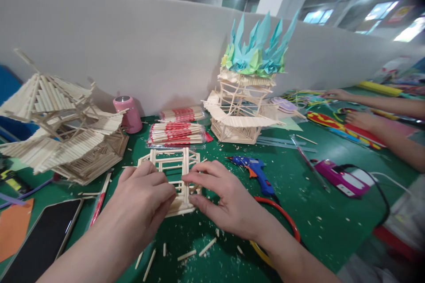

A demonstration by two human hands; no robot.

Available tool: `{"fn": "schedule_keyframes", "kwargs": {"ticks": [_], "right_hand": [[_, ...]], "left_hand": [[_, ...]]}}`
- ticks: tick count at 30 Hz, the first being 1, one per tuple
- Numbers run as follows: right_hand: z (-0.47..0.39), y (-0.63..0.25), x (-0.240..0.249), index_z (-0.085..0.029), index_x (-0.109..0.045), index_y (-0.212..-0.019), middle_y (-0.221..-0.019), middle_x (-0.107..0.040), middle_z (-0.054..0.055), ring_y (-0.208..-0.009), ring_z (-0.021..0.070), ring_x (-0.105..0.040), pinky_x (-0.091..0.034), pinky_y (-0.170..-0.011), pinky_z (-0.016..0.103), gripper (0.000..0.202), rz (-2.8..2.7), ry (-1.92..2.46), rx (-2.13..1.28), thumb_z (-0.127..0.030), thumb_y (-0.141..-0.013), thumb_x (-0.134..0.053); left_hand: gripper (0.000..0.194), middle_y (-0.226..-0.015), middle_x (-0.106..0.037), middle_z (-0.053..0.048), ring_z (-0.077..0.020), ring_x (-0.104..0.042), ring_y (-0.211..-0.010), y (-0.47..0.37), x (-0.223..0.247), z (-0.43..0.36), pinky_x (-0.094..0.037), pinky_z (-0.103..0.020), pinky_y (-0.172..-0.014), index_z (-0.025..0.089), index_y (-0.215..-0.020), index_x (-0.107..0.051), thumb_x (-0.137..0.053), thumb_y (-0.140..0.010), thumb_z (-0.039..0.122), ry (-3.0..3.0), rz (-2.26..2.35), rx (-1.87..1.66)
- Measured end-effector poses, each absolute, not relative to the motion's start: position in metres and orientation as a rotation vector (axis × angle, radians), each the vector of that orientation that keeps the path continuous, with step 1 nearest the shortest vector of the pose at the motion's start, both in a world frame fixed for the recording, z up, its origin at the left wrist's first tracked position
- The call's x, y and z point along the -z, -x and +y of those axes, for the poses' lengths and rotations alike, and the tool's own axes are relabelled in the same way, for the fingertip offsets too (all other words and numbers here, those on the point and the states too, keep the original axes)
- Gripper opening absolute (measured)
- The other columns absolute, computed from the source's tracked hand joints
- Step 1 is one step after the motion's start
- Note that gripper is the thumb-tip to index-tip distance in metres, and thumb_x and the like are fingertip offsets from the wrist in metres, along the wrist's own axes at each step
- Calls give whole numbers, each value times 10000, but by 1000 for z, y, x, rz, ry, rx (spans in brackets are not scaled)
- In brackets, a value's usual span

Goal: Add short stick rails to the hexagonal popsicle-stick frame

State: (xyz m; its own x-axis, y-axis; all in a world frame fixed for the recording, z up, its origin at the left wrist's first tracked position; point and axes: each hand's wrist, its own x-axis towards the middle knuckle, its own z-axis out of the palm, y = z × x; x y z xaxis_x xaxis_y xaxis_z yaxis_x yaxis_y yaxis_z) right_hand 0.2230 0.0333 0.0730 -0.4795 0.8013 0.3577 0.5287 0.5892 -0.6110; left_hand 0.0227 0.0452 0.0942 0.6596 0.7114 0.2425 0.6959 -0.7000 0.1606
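A small open frame of pale wooden sticks (184, 164) stands on the green table in front of me. My left hand (145, 194) is curled over its left near side, the fingertips bent in and partly hidden. At the near right post, my right hand (223, 196) has its thumb and fingers closed around the sticks. A blue glue gun (255, 171) with an orange trigger lies right of the frame. Behind the frame are plastic-wrapped bundles of chopsticks (175, 133). Short cut stick pieces (186, 255) and crumbs are scattered nearer to me.
A stick pagoda (79, 141) and a pink bottle (128, 115) stand left; a phone (43, 239) lies below. Back right is another stick tower (237, 115) topped with folded blue paper. A magenta power strip (341, 177) and a co-worker's hands (360, 119) are at right.
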Motion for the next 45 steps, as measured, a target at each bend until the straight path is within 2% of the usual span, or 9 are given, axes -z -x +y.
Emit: {"fn": "schedule_keyframes", "kwargs": {"ticks": [10,17,21,25,30,35,37,43,45], "right_hand": [[33,-222,-75,-202,-587,-1095,-1118,-585,45,-1004,173,-494,-401,-870,335,260,-2186,1047,-560,-235,-840,-546],[32,-217,-75,-198,-557,-1070,-1036,-648,34,-928,173,-537,-395,-832,347,208,-2141,1000,-596,-220,-879,-476],[31,-213,-77,-202,-552,-1037,-967,-637,22,-877,178,-519,-425,-779,325,214,-2084,1080,-650,-216,-823,-543],[29,-209,-78,-216,-518,-1084,-994,-592,23,-918,179,-519,-437,-793,325,336,-2005,1155,-740,-175,-758,-588],[31,-205,-76,-263,-380,-1293,-1015,-575,37,-976,213,-516,-420,-849,400,602,-1946,1224,-874,-161,-738,-590],[36,-207,-74,-297,-294,-1356,-1159,-511,72,-1021,215,-506,-486,-717,323,667,-1903,1166,-1060,-172,-762,-571],[37,-208,-73,-295,-254,-1381,-1206,-487,77,-1046,218,-491,-485,-756,339,693,-1903,1129,-1104,-175,-772,-562],[39,-206,-68,-204,1,-1433,-960,-599,51,-881,196,-563,-474,-797,382,896,-1784,1059,-1213,-147,-751,-578],[39,-206,-66,-152,51,-1428,-958,-614,62,-890,197,-576,-465,-818,378,946,-1722,1045,-1256,-145,-739,-598]], "left_hand": [[225,-583,-578,-1,-199,-420,-654,-21,-94,44,-213,-320,-580,228,-645,-594,-467,-821,168,-2873,1147,-420],[242,-596,-571,-8,-198,-418,-655,-22,-94,44,-213,-328,-579,235,-640,-601,-458,-830,189,-2881,1168,-406],[220,-595,-571,-8,-208,-422,-661,-21,-93,43,-205,-331,-582,236,-654,-604,-470,-821,188,-2876,1156,-423],[210,-598,-572,-10,-214,-422,-662,-20,-93,43,-194,-333,-582,230,-657,-602,-473,-809,164,-2872,1165,-420],[213,-606,-578,-11,-215,-423,-678,-21,-94,43,-196,-335,-587,223,-650,-607,-484,-808,152,-2860,1163,-396],[221,-630,-591,-18,-224,-431,-699,-23,-96,41,-205,-344,-596,219,-646,-603,-478,-818,158,-2848,1192,-328],[235,-628,-590,-24,-224,-432,-700,-23,-97,40,-209,-348,-601,212,-623,-590,-471,-818,154,-2849,1201,-319],[236,-630,-587,-22,-214,-434,-704,-27,-99,40,-222,-346,-600,211,-649,-608,-465,-831,163,-2798,1243,-334],[249,-636,-593,-27,-219,-436,-708,-28,-99,40,-235,-346,-600,208,-672,-620,-445,-841,155,-2781,1244,-308]]}}
